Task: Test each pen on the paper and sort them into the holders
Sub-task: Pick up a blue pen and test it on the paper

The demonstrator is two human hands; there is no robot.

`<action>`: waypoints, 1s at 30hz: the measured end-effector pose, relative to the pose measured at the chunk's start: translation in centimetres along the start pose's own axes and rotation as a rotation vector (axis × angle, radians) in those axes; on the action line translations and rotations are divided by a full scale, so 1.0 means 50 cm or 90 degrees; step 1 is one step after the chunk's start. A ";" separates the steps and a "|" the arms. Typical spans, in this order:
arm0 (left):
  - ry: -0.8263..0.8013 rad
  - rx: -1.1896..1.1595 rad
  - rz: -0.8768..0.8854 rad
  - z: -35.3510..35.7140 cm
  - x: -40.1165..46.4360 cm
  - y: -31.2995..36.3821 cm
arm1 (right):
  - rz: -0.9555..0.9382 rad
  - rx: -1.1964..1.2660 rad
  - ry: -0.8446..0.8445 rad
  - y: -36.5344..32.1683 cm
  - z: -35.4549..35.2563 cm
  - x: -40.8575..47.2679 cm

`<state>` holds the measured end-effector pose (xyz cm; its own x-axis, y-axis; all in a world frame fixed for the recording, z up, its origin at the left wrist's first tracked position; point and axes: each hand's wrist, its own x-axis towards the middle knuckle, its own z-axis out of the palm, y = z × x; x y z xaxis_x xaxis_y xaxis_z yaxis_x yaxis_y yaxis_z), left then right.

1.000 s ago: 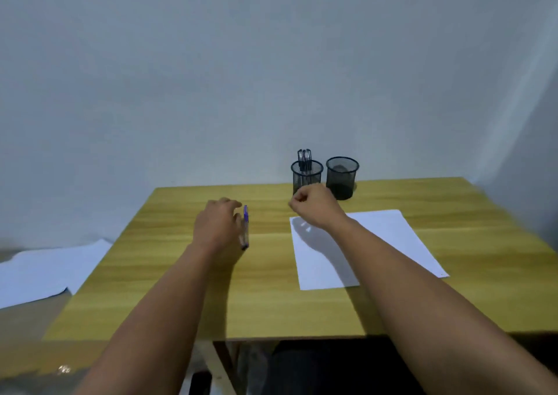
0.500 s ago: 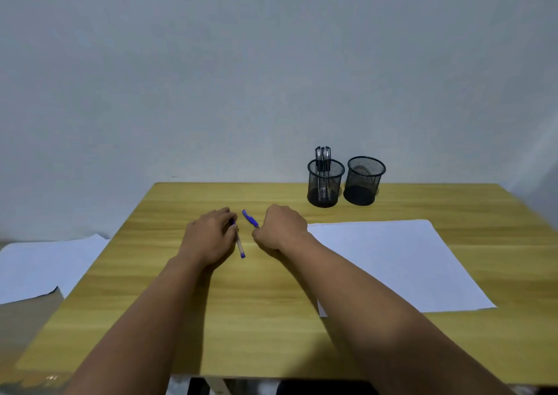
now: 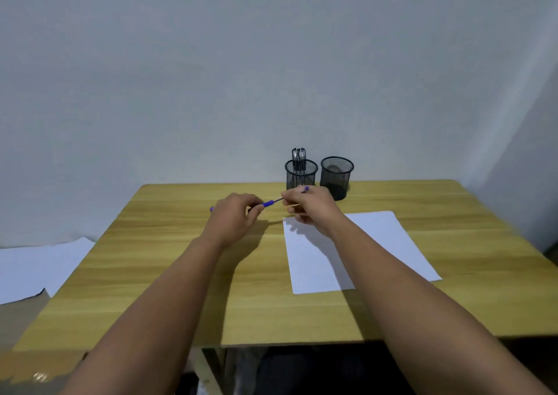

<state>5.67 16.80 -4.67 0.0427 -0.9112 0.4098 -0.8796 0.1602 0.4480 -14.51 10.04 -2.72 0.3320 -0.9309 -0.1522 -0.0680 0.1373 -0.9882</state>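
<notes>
Because the pen (image 3: 268, 203) must write first, both hands hold it beside the paper (image 3: 377, 243). The left hand (image 3: 232, 216) grips the body, and the right hand (image 3: 308, 206) pinches its tip end, maybe a cap.

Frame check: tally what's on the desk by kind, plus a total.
Mesh pen holders: 2, left one and right one
Dark pens standing in the left holder: about 3, clips overlap
Blue pen held between both hands: 1
White paper sheet on the desk: 1
Total: about 7

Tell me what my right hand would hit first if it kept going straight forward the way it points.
Probably the left mesh holder with pens in it, just beyond the right hand; depth is hard to judge.
</notes>
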 end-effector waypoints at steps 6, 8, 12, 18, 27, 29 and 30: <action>-0.040 -0.093 -0.003 0.024 0.005 0.119 | 0.030 0.140 0.080 0.002 -0.038 -0.035; -0.079 -0.116 -0.038 0.031 0.000 0.136 | 0.022 0.143 0.103 0.001 -0.046 -0.043; -0.132 -0.153 -0.066 0.047 -0.007 0.186 | 0.035 0.116 0.167 0.007 -0.045 -0.025; -0.127 -0.128 -0.100 0.041 -0.031 0.118 | 0.050 0.197 0.426 -0.002 -0.197 0.019; -0.085 0.412 -0.111 0.100 0.022 -0.016 | -0.066 0.100 0.377 0.033 -0.285 0.001; -0.093 0.422 -0.129 0.108 0.028 -0.025 | -0.090 0.087 0.391 0.051 -0.301 0.002; -0.090 0.423 -0.135 0.111 0.029 -0.027 | -0.097 0.076 0.397 0.060 -0.307 0.002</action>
<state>4.30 13.16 -9.07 0.2231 -0.9446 0.2407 -0.9637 -0.2508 -0.0910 -29.11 5.15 -5.41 -0.2807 -0.9598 -0.0066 0.0540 -0.0090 -0.9985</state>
